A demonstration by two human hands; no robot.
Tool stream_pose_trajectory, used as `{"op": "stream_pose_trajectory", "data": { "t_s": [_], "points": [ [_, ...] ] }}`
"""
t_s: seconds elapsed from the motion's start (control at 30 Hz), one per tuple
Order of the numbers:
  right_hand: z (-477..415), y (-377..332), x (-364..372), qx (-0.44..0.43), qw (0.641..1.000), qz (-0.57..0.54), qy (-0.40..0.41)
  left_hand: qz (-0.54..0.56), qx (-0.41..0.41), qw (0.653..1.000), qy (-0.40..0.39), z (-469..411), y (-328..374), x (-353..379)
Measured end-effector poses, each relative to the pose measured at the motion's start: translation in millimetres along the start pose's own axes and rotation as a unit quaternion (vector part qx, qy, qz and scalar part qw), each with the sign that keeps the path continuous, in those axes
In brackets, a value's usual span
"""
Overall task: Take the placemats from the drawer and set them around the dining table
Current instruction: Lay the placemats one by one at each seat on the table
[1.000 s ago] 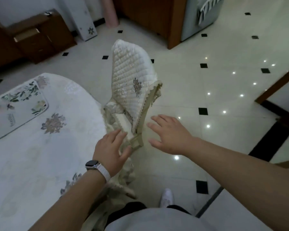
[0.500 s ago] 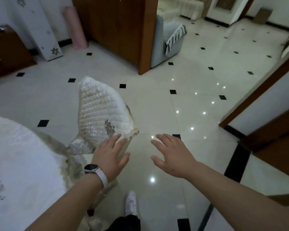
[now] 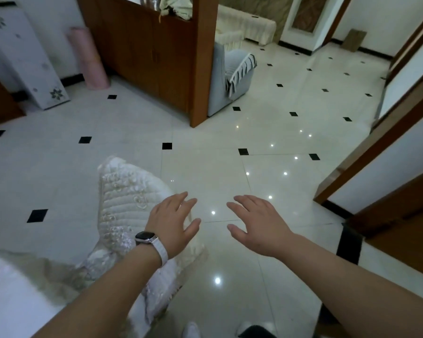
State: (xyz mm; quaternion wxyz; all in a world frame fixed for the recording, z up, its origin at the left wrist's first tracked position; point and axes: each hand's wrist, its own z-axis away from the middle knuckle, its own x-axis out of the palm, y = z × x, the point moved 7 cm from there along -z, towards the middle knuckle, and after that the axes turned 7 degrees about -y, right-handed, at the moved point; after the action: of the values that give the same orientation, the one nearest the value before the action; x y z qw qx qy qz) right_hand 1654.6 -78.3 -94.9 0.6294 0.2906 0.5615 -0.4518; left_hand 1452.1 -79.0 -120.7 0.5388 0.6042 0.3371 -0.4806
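Note:
My left hand (image 3: 172,222), with a white watch on the wrist, is spread over the upper right edge of a chair back covered in white quilted cloth (image 3: 125,201); whether it touches the cover I cannot tell. My right hand (image 3: 258,224) hovers open over the tiled floor, fingers apart, holding nothing. The dining table (image 3: 7,293) with its white cloth shows only as a corner at the lower left. No placemat and no drawer appear in this view.
A wooden partition cabinet (image 3: 156,52) stands ahead, with a grey armchair (image 3: 230,76) behind its post. A pink roll (image 3: 92,62) and a white panel (image 3: 22,59) lean on the far left wall. A wooden door frame (image 3: 386,140) runs along the right. My white shoes (image 3: 192,330) show below.
My view has swung right and up, away from the table. The placemat on the table and the drawer cabinet have left the frame. Both hands stay open in front of me.

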Motion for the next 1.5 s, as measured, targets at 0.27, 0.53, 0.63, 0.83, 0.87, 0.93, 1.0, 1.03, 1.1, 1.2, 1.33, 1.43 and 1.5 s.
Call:
{"op": "stream_pose_trajectory", "data": {
  "t_s": [0.27, 0.53, 0.63, 0.83, 0.87, 0.93, 1.0, 1.03, 1.1, 1.2, 1.33, 1.43, 1.5],
  "points": [
    [-72, 42, 4, -0.014, 0.999, -0.018, -0.023, 0.008, -0.026, 1.0, -0.014, -61, -11, 6],
    [-177, 108, -9, -0.089, 0.995, -0.034, -0.042, -0.008, -0.124, 0.992, -0.024, -148, -22, 6],
    [-211, 141, -24, -0.115, 0.992, -0.044, -0.039, -0.018, -0.145, 0.989, -0.036, -190, -10, 7],
    [-269, 203, -43, -0.163, 0.985, -0.039, -0.042, -0.032, -0.159, 0.986, -0.032, -258, 15, 3],
    [-278, 208, -46, -0.168, 0.984, -0.039, -0.04, -0.034, -0.166, 0.985, -0.035, -264, 16, 3],
    [-293, 211, -51, -0.182, 0.982, -0.038, -0.031, -0.042, -0.179, 0.982, -0.044, -278, 13, 4],
    [-310, 210, -55, -0.202, 0.978, -0.035, -0.028, -0.043, -0.193, 0.979, -0.05, -293, 6, 2],
    [-320, 210, -57, -0.21, 0.977, -0.034, -0.028, -0.043, -0.199, 0.978, -0.051, -301, 1, 0],
    [-342, 208, -60, -0.217, 0.975, -0.037, -0.03, -0.042, -0.205, 0.977, -0.05, -315, -8, -3],
    [-377, 202, -62, -0.23, 0.972, -0.026, -0.029, -0.026, -0.201, 0.979, -0.025, -337, -27, -7],
    [-434, 192, -68, -0.241, 0.97, -0.002, -0.028, -0.003, -0.201, 0.98, -0.003, -379, -69, -10],
    [-488, 180, -76, -0.238, 0.97, 0.02, -0.034, 0.012, -0.204, 0.979, 0.002, -415, -116, -17],
    [-525, 169, -83, -0.237, 0.97, 0.029, -0.041, 0.02, -0.212, 0.977, 0.0, -434, -152, -27]
  ]
}}
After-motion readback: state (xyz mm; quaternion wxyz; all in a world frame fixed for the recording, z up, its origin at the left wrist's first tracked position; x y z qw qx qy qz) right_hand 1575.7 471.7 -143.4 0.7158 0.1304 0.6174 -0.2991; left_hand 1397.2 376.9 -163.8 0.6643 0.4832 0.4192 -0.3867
